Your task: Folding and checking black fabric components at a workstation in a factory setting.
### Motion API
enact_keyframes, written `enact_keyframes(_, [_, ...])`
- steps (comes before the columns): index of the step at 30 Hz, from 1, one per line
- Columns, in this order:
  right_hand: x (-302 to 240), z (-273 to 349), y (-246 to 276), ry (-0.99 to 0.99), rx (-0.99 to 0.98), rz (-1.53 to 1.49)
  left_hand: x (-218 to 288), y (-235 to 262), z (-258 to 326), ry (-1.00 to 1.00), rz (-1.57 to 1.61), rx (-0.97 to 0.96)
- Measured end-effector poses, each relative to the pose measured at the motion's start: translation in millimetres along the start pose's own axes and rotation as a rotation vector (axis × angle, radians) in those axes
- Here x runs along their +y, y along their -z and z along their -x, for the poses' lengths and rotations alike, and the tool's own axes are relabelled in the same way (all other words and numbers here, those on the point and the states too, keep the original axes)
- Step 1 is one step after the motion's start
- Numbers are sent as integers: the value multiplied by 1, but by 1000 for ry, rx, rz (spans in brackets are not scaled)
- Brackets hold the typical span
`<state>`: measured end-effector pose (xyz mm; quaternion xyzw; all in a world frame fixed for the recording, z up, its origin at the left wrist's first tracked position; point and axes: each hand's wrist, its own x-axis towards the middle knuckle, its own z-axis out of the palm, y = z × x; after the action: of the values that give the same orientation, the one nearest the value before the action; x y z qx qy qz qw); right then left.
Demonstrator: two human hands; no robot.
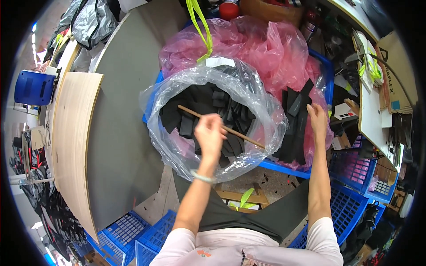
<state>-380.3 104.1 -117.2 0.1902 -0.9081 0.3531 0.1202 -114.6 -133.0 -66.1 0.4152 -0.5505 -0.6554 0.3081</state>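
A clear plastic bag (177,155) stands with its mouth spread wide, holding a pile of black pieces (191,99) that look like cut fabric or foam. My left hand (211,135), slightly blurred, is closed around the middle of a thin brown wooden stick (244,138) over the bag's mouth. On the right, black strips (298,128) lie in a stack on pink plastic. Beside the stack's right edge is my right hand (317,119), fingers stretched out and at most touching the strips. I cannot see it gripping anything.
Under the bags is a blue crate (329,73) lined with pink plastic (284,48). A grey board (128,111) and a pale wooden panel (73,133) stand at the left. Yellow-green straps (205,33) hang above the bag. Blue crates (348,210) flank my legs.
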Motion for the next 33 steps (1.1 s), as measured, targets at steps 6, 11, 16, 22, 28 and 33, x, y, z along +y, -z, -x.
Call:
enact_keyframes(6, [-82,43,6,-267,-264,-545,-22,3,-107,-101,-1016,93])
enact_keyframes(11, [-100,75,20,-312,-424,-722,-26,-13,-113,115,-1071,24])
enact_keyframes(16, [-155,104,52,-368,-485,-824,-12,38,-87,70,-503,-3])
enact_keyframes(22, [-249,139,67,517,-384,-757,70,63,69,-57,210,-194])
enact_keyframes(28, [-262,147,80,817,-250,-632,88,65,119,70,514,-335])
enact_keyframes(33, [-283,155,100,948,-301,-668,105,89,134,120,578,-287])
